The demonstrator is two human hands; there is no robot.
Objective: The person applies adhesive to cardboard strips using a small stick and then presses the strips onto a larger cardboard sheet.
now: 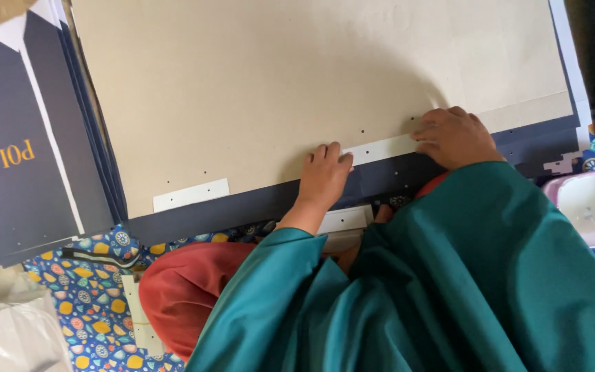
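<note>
A large beige cardboard sheet (277,83) lies on a stack of dark navy sheets (242,207). Near its lower edge a white paper strip (383,148) with small holes lies flat. My left hand (324,176) presses the strip's left end with flat fingers. My right hand (452,136) presses down on its right end. A second white strip (191,195) sits further left along the same edge. Both arms wear teal sleeves.
Another stack of navy sheets with gold lettering (22,151) lies at the left. More white strips (344,220) sit by my lap and at the lower left (136,310). A patterned blue mat (91,303) covers the floor. A clear plastic bag (8,337) is at bottom left.
</note>
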